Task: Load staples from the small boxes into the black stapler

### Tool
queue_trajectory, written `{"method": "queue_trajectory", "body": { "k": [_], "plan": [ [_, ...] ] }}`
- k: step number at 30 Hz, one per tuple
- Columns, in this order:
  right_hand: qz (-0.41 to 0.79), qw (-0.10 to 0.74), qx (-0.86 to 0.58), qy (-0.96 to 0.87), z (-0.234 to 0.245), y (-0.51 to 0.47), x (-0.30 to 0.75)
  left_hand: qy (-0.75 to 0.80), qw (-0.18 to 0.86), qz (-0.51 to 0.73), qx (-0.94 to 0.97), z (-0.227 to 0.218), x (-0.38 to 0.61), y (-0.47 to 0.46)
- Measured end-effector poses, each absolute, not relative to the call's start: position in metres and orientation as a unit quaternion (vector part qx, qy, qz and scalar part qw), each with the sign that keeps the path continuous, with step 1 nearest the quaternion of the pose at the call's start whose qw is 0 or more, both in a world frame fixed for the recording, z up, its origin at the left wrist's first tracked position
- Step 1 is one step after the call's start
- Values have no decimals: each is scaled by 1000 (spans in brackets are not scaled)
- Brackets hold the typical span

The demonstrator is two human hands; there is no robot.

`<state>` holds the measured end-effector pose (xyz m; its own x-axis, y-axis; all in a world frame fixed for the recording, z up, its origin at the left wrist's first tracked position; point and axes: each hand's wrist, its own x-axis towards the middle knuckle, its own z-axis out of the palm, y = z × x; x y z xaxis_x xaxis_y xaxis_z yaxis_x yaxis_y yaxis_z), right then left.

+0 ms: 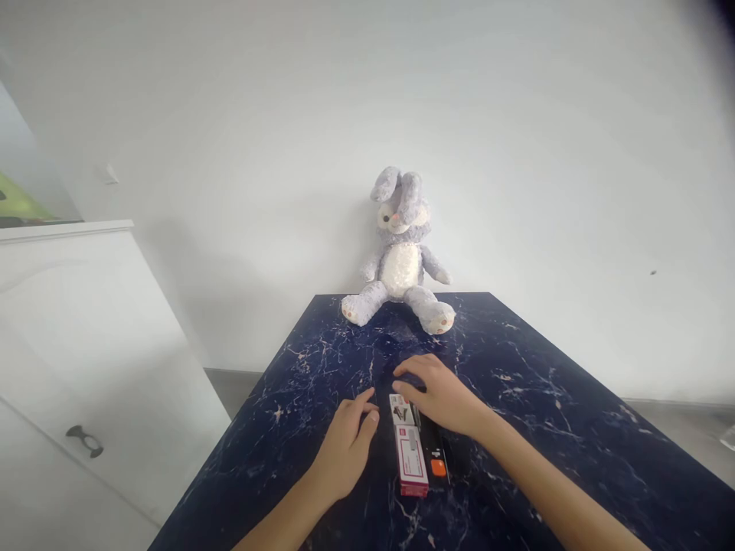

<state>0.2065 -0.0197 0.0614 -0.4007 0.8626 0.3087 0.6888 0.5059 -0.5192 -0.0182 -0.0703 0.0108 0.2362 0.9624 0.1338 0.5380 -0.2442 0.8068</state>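
Note:
My left hand (346, 448) is left of a pink-and-white box (412, 459), apart from it, with its fingers stretched out and nothing in them. My right hand (439, 394) arches over the far end of the row, thumb and index finger apart. Its thumb is at the far edge of a small white box (402, 411) printed with a dark picture; whether it touches the box I cannot tell. The two boxes lie end to end. Along their right side lies a flat black item with an orange square (438, 467), partly hidden under my right hand.
A grey plush rabbit (400, 264) sits at the far edge of the dark blue marbled table (321, 352), against a white wall (258, 153). To the left stands a white cabinet (86, 329) with a dark handle (85, 441).

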Motion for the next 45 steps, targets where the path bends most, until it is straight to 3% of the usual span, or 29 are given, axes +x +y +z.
{"method": "queue_trajectory", "body": {
  "k": [7,11,19,25,36,41,45],
  "plan": [
    [235,378,-550,-707,28,-62,238,422,347,211,810,17,-11,-84],
    [296,343,-543,-707,16,-88,239,453,322,206,806,8,-3,-85],
    [291,312,-532,-731,24,-96,232,494,309,224,781,1,1,-79],
    [180,296,-627,-698,19,-72,268,464,264,247,809,-4,57,-47],
    [8,324,-797,-510,2,-47,413,377,203,277,860,-4,268,-3],
    [-80,402,-793,-450,-3,-49,413,375,147,285,870,-9,268,-12],
    [-198,493,-672,-516,-8,-42,370,410,80,271,867,-2,210,-10]
  ]
}}
